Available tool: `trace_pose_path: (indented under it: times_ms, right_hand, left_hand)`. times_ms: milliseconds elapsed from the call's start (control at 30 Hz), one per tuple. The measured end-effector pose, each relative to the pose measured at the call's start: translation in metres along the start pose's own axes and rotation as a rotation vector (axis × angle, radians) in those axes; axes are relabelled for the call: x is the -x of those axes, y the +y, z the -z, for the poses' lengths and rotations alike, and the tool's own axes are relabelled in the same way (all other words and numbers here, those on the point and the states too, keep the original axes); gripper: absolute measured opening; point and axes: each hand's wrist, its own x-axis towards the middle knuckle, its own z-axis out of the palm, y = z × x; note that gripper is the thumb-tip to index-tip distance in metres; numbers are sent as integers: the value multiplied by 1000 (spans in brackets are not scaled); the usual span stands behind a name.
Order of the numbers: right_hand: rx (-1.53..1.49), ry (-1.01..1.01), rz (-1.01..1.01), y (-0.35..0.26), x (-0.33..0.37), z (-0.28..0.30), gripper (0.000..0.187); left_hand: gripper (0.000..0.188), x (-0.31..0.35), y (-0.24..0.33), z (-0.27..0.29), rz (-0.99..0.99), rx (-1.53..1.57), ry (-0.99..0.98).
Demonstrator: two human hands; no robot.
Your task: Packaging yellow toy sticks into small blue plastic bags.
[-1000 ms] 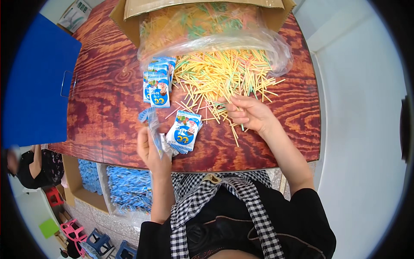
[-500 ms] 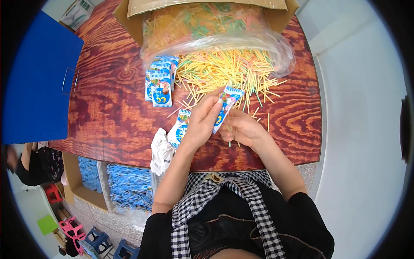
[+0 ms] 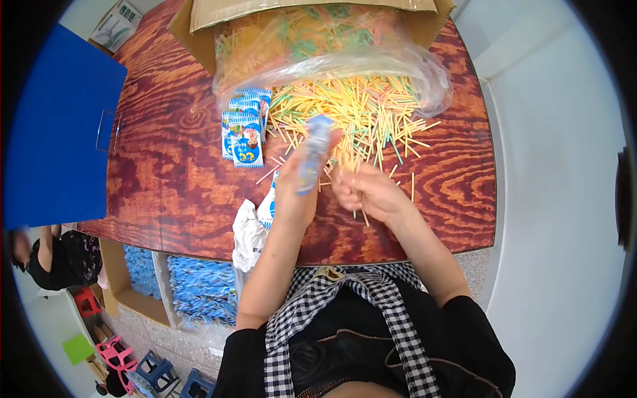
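My left hand [image 3: 294, 201] is closed on a blue-and-white packet [image 3: 313, 159], blurred by motion and tilted upright over the table. Beside it on the right, the curled fingers of my right hand [image 3: 373, 191] grip a few thin coloured sticks [image 3: 364, 217], whose ends poke out below. Just beyond both hands spreads a loose pile of thin yellow, pink and green sticks [image 3: 332, 99]. Several similar packets [image 3: 247, 147] lie overlapping left of the pile. Another packet [image 3: 267, 209] is partly hidden behind my left forearm, against a crumpled white cloth [image 3: 248, 235].
At the far side, a cardboard box [image 3: 312, 8] with a clear plastic bag [image 3: 265, 73] spills the sticks onto the wood-grain table [image 3: 166, 166]. A blue panel [image 3: 60, 126] stands left. Below the edge, bins hold blue packets [image 3: 199, 288]. Another person [image 3: 70, 255] is at far left.
My left hand has moved left with the packet, away from my right hand, and the packet now stands steeper. My right hand has stayed nearly in place, still gripping sticks.
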Motion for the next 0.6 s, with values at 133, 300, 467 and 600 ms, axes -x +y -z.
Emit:
trace_pose_path:
  times_ms: [133, 300, 467, 600]
  right_hand:
    - [283, 166, 541, -8, -7, -24, 19]
    - [494, 255, 725, 12, -15, -31, 6]
    - [900, 393, 778, 27, -13, -33, 13]
    - [828, 404, 801, 26, -14, -45, 14]
  left_hand:
    - [22, 16, -10, -2, 163, 636, 39]
    - [22, 22, -11, -21, 292, 911, 86]
    - [23, 23, -27, -9, 296, 924, 140]
    - [23, 26, -21, -13, 311, 946, 88]
